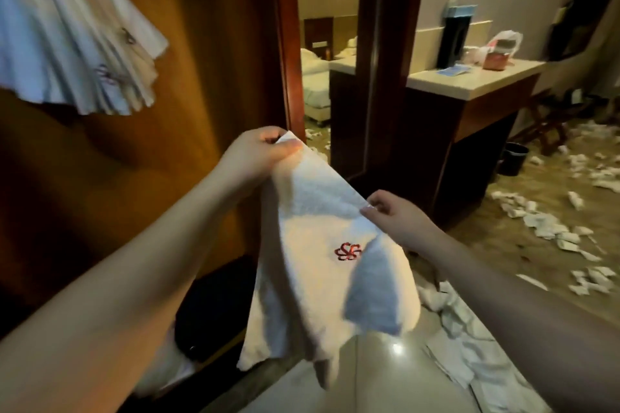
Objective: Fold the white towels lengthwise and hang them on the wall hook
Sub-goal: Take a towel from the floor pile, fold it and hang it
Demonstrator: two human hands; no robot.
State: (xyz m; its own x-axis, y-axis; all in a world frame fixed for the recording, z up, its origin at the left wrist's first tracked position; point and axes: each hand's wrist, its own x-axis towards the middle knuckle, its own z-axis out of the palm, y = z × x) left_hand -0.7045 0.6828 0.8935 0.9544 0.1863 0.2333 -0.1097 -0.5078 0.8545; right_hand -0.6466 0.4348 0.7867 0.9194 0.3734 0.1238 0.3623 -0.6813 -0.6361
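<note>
A wooden wall [208,43] filled the left half of the frame, with a doorway [322,43] at top centre opening onto a bed [313,77]. Tiled floor [385,372] ran along the bottom, and carpet [503,238] at the right was strewn with scraps of white paper [543,225]. A cabinet with a pale counter [469,84] stood at the upper right, carrying a dark box [453,43] and a plastic bag [503,43]; a small dark bin [513,157] sat on the carpet below it.

In the upper left corner hung several white towels [84,54], bunched and fanned out against the wall.

At the centre of the frame a white towel [318,278] with a red emblem [348,251] hung in the air, its lower edge over the tiles. The left hand [258,152] pinched its top corner between thumb and curled fingers. The right hand [392,214], lower and to the right, pinched the towel's right edge, fingers curled together on the cloth. More white cloth [463,329] lay crumpled on the floor at the lower right.
</note>
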